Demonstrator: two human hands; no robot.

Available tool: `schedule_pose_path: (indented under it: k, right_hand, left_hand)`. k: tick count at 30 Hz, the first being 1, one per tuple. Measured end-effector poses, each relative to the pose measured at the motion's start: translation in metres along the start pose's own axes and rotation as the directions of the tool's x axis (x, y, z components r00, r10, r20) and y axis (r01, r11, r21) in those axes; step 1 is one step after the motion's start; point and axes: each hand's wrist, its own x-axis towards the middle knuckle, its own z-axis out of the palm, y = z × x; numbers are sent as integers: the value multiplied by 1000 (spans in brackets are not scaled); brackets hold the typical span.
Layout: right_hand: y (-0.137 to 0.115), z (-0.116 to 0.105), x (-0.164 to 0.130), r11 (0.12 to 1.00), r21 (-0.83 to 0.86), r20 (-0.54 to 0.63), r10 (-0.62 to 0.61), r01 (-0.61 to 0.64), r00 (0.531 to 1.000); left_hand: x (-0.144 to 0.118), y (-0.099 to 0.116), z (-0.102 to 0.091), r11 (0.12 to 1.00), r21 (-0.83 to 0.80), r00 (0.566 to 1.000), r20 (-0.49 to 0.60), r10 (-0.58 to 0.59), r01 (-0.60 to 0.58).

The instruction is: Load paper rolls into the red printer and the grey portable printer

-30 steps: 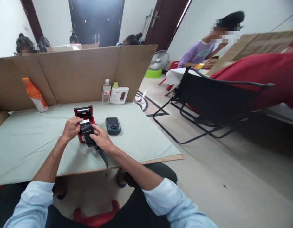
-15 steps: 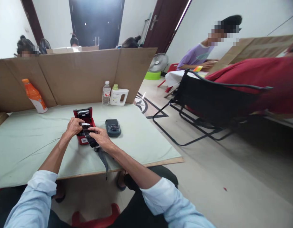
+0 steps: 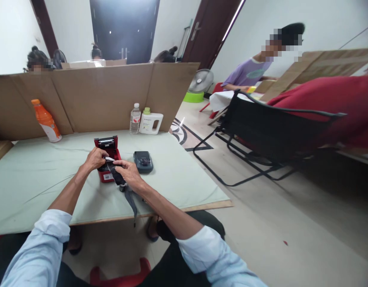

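A small red printer-like device [image 3: 104, 178] stands on the table with its lid [image 3: 106, 142] raised. Over its front and right side hangs a black glossy strip [image 3: 120, 177] with a whitish end; its exact kind is not clear. My left hand [image 3: 96, 158], fingers closed, pinches at the whitish end above the device. From the right, my right hand [image 3: 129, 173] grips the black strip between thumb and fingers. A grey strap [image 3: 130, 201] trails below it over the table edge. Right of my hands lies a dark grey handheld device [image 3: 143, 162].
A cardboard partition [image 3: 106, 93] lines the table's back. Before it stand an orange bottle [image 3: 47, 121], a clear water bottle [image 3: 135, 119] and a white jug [image 3: 151, 122]. To the right are a black folding chair [image 3: 270, 131] and other people.
My hands stay at the red device, and the whitish end of the strip sits at a slightly different angle. The whole view has shifted a little; a person at right has moved an arm.
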Motion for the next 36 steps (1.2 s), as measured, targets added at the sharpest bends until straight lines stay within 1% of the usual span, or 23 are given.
schedule_pose_path:
  k: [4,8,11,14,17,19,21,26,30,32,33,34,36]
  right_hand:
    - [1,2,2,1000,19,0,-13,13,1000]
    - [-1,3,3,999,14,8,-41,41,999]
    - [-3,2,3,999,14,11,-48,48,999]
    - [-6,2,3,998,15,19,-64,64,998]
    - [-8,1,4,995,0,25,-100,100,995]
    - [-10,0,4,993,-9,32,-114,115,993]
    - [-12,-1,4,993,-6,36,-116,116,993]
    - [-10,-3,2,996,7,39,-89,88,995]
    - [-5,-5,-2,1000,-2,63,-21,21,998]
    - [-4,-6,-5,1000,-3,82,-14,15,997]
    - [-3,-7,-6,1000,-6,93,-14,14,996]
    - [-3,-7,-7,1000,-12,104,-11,13,995]
    - [-4,-7,-9,1000,-28,116,2,1,993]
  left_hand:
    - [-1,2,0,999,31,997,-72,-22,25]
    - [0,5,-1,998,37,998,-48,-40,41]
    - [-1,6,-1,997,66,998,-64,-27,31]
    - [-6,6,1,998,60,994,-103,-26,32]
    - [-10,5,1,999,21,984,-174,-41,45]
    - [-10,5,0,999,-13,979,-201,-43,42]
    - [-8,5,1,999,-38,980,-194,-46,40]
    - [-3,2,3,995,-46,988,-120,-94,89]
    - [-5,-3,0,995,-90,994,-92,-57,49]
    - [-8,-7,-4,991,-132,990,-127,-55,38]
    - [-9,-10,-6,988,-146,983,-165,-74,50]
    - [-9,-13,-8,985,-156,970,-216,-109,76]
    - [-7,-20,-11,973,-184,923,-329,-197,142]
